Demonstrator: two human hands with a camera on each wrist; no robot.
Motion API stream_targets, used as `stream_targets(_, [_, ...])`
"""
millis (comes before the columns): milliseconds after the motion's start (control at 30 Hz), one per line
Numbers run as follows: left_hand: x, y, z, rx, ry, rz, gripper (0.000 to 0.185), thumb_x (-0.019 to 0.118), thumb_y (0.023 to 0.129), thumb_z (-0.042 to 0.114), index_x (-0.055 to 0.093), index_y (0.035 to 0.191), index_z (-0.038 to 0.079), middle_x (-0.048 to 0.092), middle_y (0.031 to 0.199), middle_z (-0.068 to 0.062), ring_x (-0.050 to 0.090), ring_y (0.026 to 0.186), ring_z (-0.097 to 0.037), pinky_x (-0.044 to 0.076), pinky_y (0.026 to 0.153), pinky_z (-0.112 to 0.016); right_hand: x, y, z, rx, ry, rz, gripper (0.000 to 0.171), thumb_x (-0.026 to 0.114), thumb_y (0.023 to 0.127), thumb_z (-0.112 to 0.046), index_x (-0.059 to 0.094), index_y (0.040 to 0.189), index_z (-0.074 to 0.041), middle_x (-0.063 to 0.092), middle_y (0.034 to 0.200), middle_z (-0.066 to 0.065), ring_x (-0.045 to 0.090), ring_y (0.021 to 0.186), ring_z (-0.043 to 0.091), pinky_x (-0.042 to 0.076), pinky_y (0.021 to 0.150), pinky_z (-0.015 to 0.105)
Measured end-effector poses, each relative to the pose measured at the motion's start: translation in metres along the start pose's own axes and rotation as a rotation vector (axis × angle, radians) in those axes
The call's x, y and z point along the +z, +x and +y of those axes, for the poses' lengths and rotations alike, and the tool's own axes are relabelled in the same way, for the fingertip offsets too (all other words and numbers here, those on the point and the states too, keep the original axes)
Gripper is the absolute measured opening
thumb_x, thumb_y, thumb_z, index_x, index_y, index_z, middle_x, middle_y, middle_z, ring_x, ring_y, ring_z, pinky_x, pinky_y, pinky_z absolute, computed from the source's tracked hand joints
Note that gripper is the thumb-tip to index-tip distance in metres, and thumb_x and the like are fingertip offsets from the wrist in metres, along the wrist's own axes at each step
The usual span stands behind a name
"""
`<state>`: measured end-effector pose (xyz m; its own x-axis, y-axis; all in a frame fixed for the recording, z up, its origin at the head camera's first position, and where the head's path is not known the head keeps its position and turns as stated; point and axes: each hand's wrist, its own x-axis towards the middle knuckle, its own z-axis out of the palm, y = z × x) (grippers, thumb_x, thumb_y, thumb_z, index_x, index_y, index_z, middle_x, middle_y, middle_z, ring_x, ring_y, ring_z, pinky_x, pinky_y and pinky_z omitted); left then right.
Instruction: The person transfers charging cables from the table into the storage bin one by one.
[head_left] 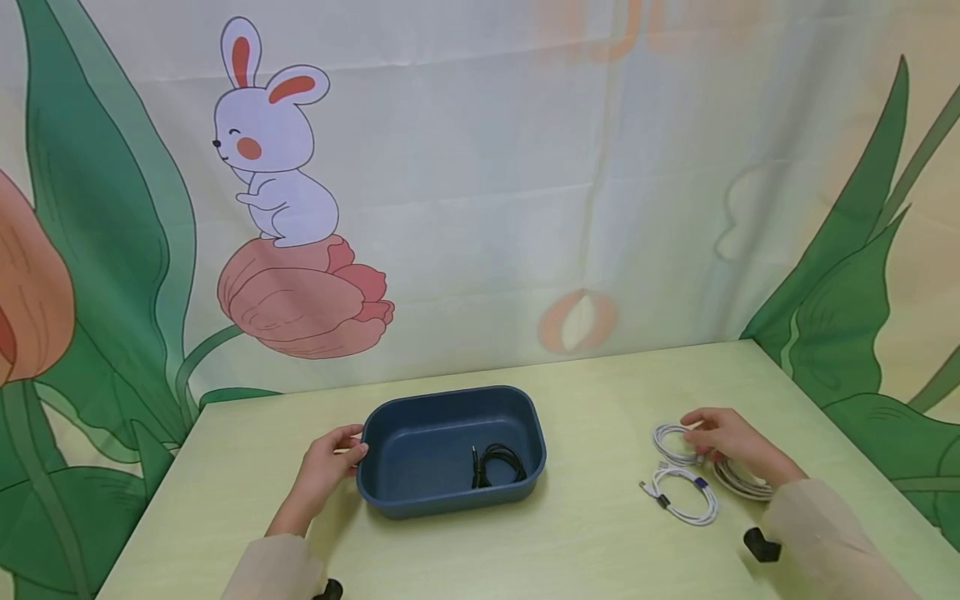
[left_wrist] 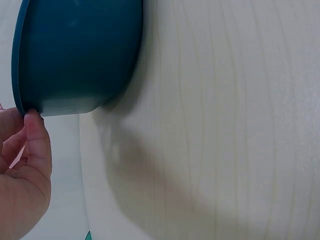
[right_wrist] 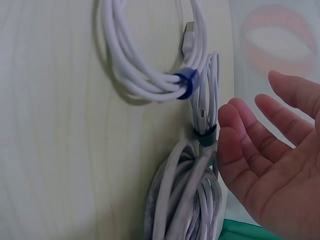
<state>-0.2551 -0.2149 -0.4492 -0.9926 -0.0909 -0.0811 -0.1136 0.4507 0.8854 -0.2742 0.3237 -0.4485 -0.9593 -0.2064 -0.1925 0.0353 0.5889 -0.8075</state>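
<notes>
A dark blue box point(head_left: 450, 504) stands on the table with a coiled black cable point(head_left: 501, 450) inside, toward its right end. My left hand point(head_left: 324, 467) pinches the rim at the box's left end between thumb and fingers; the left wrist view shows this hold on the box's wall point(left_wrist: 75, 55). Over the coiled cables at the right is my right hand point(head_left: 731, 442), its fingers loosely bent with nothing between them. Around it lie a white cable at the back point(head_left: 667, 448), a white USB cable with a blue tie point(right_wrist: 145, 75) in front, and a thicker grey cable point(right_wrist: 172, 200).
The pale wood-grain table point(head_left: 585, 533) ends at the back against a printed cloth point(head_left: 480, 208) with a rabbit and flowers. Between the box and the cables lies a stretch of table surface. Black devices point(head_left: 762, 545) sit by the sleeves.
</notes>
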Motion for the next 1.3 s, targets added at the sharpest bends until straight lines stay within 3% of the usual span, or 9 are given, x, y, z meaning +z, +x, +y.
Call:
stream_targets(667, [0.000, -0.001, 0.000, -0.002, -0.002, -0.007, 0.038, 0.051, 0.087, 0.006, 0.045, 0.123, -0.004, 0.051, 0.102, -0.019, 0.055, 0.079, -0.020, 0.050, 0.065, -0.023, 0.001, -0.010, 0.006, 0.031, -0.008, -0.003, 0.041, 0.054, 0.087, -0.017, 0.045, 0.117, 0.008, 0.058, 0.083, 0.011, 0.050, 0.065, 0.018, 0.043, 0.055, 0.028])
stream_targets(1300, [0.000, 0.001, -0.001, 0.000, 0.003, -0.012, 0.038, 0.051, 0.087, 0.006, 0.045, 0.123, -0.004, 0.051, 0.103, -0.019, 0.055, 0.078, -0.016, 0.051, 0.066, -0.025, 0.003, -0.015, 0.007, 0.017, 0.012, -0.036, 0.041, 0.054, 0.086, -0.017, 0.045, 0.118, 0.007, 0.059, 0.086, 0.014, 0.053, 0.069, 0.021, 0.045, 0.057, 0.030])
